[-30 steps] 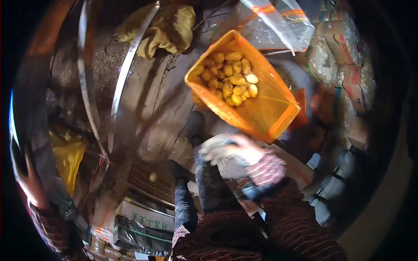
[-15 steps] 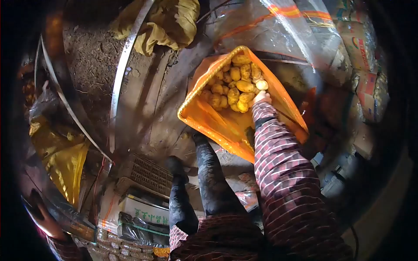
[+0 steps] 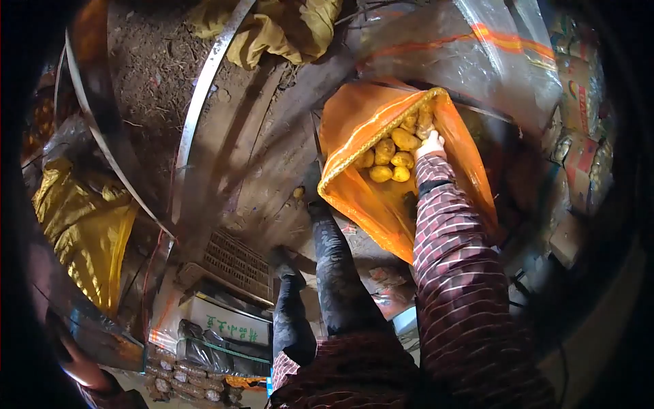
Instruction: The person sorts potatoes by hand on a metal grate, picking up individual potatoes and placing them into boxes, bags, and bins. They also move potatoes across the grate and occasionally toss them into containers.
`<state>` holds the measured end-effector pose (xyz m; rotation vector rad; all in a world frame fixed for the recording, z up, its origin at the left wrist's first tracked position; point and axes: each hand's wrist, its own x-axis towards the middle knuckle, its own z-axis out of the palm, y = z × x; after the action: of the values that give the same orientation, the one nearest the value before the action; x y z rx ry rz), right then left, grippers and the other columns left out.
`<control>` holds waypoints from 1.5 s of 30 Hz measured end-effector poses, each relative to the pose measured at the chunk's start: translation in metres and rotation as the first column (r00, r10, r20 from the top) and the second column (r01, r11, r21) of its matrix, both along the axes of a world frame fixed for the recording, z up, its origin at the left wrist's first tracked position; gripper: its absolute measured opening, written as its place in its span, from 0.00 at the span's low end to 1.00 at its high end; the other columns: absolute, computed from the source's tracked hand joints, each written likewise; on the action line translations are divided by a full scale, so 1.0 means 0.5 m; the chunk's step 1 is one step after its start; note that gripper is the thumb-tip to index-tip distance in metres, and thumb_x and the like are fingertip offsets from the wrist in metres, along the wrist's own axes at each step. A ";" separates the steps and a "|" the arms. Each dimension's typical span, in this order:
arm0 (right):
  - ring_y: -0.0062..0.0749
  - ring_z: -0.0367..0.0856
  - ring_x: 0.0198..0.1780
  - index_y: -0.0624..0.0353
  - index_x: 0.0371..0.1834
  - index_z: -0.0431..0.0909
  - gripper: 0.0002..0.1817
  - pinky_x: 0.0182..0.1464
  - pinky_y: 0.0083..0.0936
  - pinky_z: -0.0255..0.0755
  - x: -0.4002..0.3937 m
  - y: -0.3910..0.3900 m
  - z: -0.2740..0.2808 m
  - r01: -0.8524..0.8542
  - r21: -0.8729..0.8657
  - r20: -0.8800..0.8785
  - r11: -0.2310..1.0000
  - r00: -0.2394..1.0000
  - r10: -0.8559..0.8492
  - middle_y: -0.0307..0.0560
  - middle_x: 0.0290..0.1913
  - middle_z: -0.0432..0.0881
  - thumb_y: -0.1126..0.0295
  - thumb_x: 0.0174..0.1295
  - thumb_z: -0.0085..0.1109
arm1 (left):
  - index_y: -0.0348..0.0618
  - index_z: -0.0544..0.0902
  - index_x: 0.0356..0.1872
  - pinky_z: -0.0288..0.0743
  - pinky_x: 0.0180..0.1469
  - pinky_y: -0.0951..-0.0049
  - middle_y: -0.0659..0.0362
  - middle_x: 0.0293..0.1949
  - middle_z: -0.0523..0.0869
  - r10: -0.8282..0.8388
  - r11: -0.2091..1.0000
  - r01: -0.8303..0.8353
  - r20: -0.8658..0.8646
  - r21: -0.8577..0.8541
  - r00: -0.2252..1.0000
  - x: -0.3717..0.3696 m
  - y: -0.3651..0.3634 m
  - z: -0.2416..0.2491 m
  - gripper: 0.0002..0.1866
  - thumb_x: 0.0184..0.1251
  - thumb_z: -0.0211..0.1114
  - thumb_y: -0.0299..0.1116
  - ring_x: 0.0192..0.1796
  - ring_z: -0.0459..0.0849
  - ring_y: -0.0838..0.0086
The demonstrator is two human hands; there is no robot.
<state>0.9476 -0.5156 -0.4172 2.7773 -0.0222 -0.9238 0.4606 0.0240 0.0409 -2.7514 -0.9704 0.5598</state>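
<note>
Reaching hand: head view, and here's the right hand (image 3: pixel 432 143) well inside the orange bag (image 3: pixel 354 123), right among the potatoes (image 3: pixel 383 151)! Fingers curl down onto the pile; whether they close on one, I cannot tell.
Potatoes: they're bunched at the upper end of the bag, nearer its top corner, lit bright yellow along the front of the heap.
Orange bag: mouth wide open on the floor (image 3: pixel 262 177), its pale rim (image 3: pixel 361 158) running from the left corner up to the top corner, the near edge dipping towards the person's legs (image 3: pixel 337 273).
Checked sleeve (image 3: pixel 456 252): it crosses the bag's near edge, a dark band near the wrist.
Left hand (image 3: pixel 83 371): down at the lower-left edge of the view, in shadow and partly cut off, below the yellow sack (image 3: pixel 85 238); open or clenched, I cannot tell.
Lone potato (image 3: pixel 298 193): there's one on the floor, just beyond the bag's left corner!
Metal strip (image 3: pixel 197 102): a bright curve sweeping across on the left, with a brown sack (image 3: pixel 283 37) beside its upper end.
Clear plastic (image 3: pixel 436 61): orange-striped, spread beyond the bag's far side.
Basket (image 3: pixel 235 266): brown and slatted, left of the legs, with a box with green writing (image 3: pixel 231 327) near it and a black package (image 3: pixel 214 351) against that.
</note>
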 end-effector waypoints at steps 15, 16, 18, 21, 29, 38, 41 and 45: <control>0.38 0.83 0.43 0.59 0.54 0.74 0.23 0.34 0.29 0.81 -0.108 0.099 0.500 0.882 0.462 -0.886 -0.090 0.464 -0.007 0.52 0.48 0.81 0.57 0.60 0.61 | 0.41 0.63 0.68 0.68 0.64 0.66 0.48 0.65 0.70 -0.090 0.993 0.084 0.075 0.086 0.993 -0.083 0.041 -0.078 0.25 0.71 0.50 0.29 0.63 0.74 0.61; 0.38 0.83 0.43 0.59 0.55 0.74 0.23 0.35 0.29 0.81 -0.162 0.131 0.531 0.906 0.382 -0.915 -0.182 0.399 0.065 0.52 0.50 0.80 0.59 0.60 0.61 | 0.40 0.65 0.67 0.68 0.63 0.65 0.48 0.64 0.71 -0.072 0.994 0.058 0.149 0.097 0.986 -0.067 0.029 -0.082 0.24 0.71 0.50 0.31 0.63 0.74 0.60; 0.34 0.82 0.46 0.60 0.57 0.73 0.22 0.40 0.27 0.80 -0.257 0.181 0.580 0.861 0.490 -0.832 -0.138 0.509 0.221 0.51 0.51 0.79 0.65 0.60 0.60 | 0.39 0.67 0.64 0.69 0.62 0.65 0.48 0.62 0.72 -0.064 0.993 0.029 0.327 0.110 0.943 -0.009 -0.042 -0.089 0.22 0.71 0.49 0.34 0.61 0.75 0.60; 0.32 0.78 0.53 0.59 0.59 0.72 0.24 0.50 0.27 0.77 -0.386 0.233 0.622 0.922 0.383 -0.915 0.054 0.370 0.163 0.50 0.51 0.79 0.72 0.57 0.62 | 0.37 0.70 0.61 0.70 0.61 0.64 0.48 0.58 0.73 0.085 0.977 0.069 0.662 -0.204 0.745 0.134 -0.262 -0.114 0.22 0.72 0.49 0.39 0.59 0.76 0.60; 0.48 0.74 0.60 0.60 0.63 0.67 0.35 0.61 0.39 0.69 -0.581 0.243 0.666 0.134 0.987 -0.163 0.094 0.840 0.518 0.57 0.65 0.66 0.69 0.51 0.70 | 0.48 0.63 0.70 0.62 0.69 0.58 0.49 0.67 0.68 0.609 -0.555 0.651 -0.786 -0.517 -0.105 0.012 -0.688 -0.391 0.37 0.69 0.43 0.64 0.65 0.69 0.58; 0.47 0.78 0.56 0.53 0.55 0.77 0.20 0.58 0.39 0.71 -0.083 0.107 0.409 -0.351 0.034 -0.301 0.936 0.889 0.344 0.55 0.55 0.79 0.58 0.61 0.56 | 0.59 0.77 0.60 0.67 0.55 0.31 0.44 0.61 0.72 0.688 -0.659 0.666 -0.638 -0.350 0.346 -0.016 -0.607 -0.429 0.39 0.59 0.45 0.74 0.63 0.64 0.36; 0.50 0.80 0.53 0.45 0.64 0.67 0.26 0.55 0.40 0.73 -0.076 0.075 0.240 -0.504 0.009 -0.543 0.864 0.723 0.427 0.56 0.53 0.80 0.57 0.62 0.56 | 0.55 0.79 0.56 0.62 0.53 0.24 0.40 0.57 0.77 0.600 -0.724 0.632 -0.705 -0.277 0.378 0.033 -0.625 -0.389 0.39 0.59 0.46 0.74 0.58 0.72 0.38; 0.50 0.78 0.56 0.52 0.66 0.66 0.29 0.53 0.41 0.73 -0.065 -0.126 -0.192 -0.450 0.244 -0.484 0.859 0.711 0.510 0.59 0.59 0.76 0.55 0.63 0.56 | 0.37 0.74 0.58 0.62 0.53 0.24 0.39 0.53 0.79 0.518 -0.793 0.554 -0.761 -0.255 0.391 -0.003 -0.654 -0.414 0.38 0.65 0.52 0.64 0.52 0.77 0.35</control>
<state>0.9150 -0.5784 -0.5134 2.2985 0.8272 -1.5216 0.4590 -0.3028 -0.1660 -0.0672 0.5641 -0.0188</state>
